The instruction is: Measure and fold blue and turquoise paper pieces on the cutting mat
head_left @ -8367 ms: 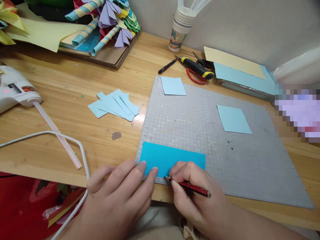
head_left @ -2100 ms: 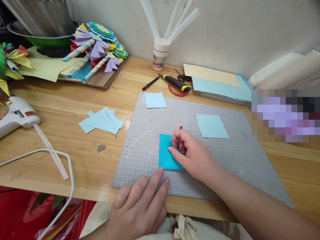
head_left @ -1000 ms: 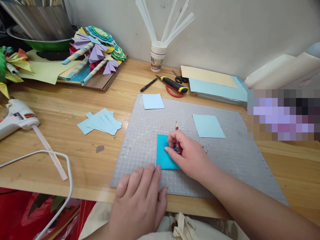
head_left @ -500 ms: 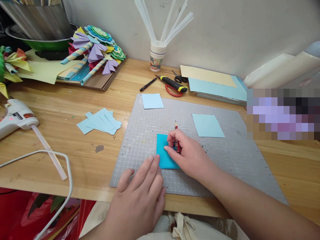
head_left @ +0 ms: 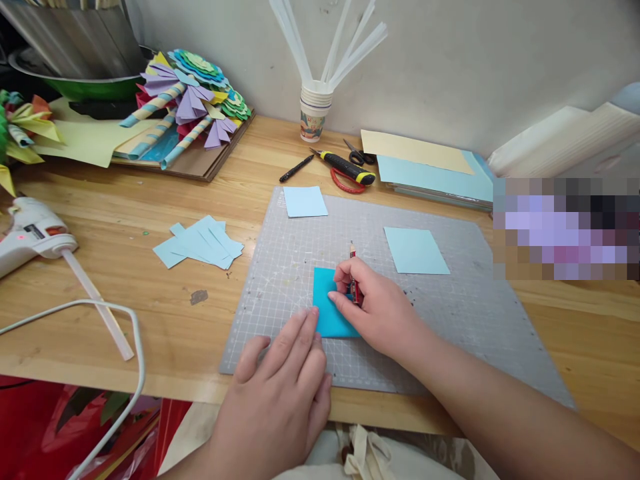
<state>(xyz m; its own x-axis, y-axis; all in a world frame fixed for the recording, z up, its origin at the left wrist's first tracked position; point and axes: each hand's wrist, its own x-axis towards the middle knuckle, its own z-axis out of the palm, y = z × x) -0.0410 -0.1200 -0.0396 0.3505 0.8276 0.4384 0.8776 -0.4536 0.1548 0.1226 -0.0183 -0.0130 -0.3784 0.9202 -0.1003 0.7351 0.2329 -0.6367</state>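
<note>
A bright blue paper square (head_left: 327, 320) lies on the grey cutting mat (head_left: 450, 327) in front of me. My right hand (head_left: 373, 303) rests over its right part, fingers closed round a short dark red pencil (head_left: 355, 287) whose sharpened end points away from me. My left hand (head_left: 287, 380) lies with fingers stretched out, its fingertips at the square's lower left edge. Two pale blue paper squares lie farther up the mat: one square (head_left: 305, 202) at the top left, another square (head_left: 417, 251) at the right.
Pale blue paper strips (head_left: 203, 243) and a hot glue gun (head_left: 37, 230) with its cord lie left. Behind the mat are a pen (head_left: 297, 169), a utility knife (head_left: 347, 168), scissors (head_left: 357, 155), paper cups (head_left: 314, 117) holding glue sticks, and stacked paper (head_left: 430, 177). Paper flowers (head_left: 195, 100) stand back left.
Hardly anything differs. The fingertips of my left hand have shifted very slightly at the blue square's edge; my right hand with the pencil keeps its place.
</note>
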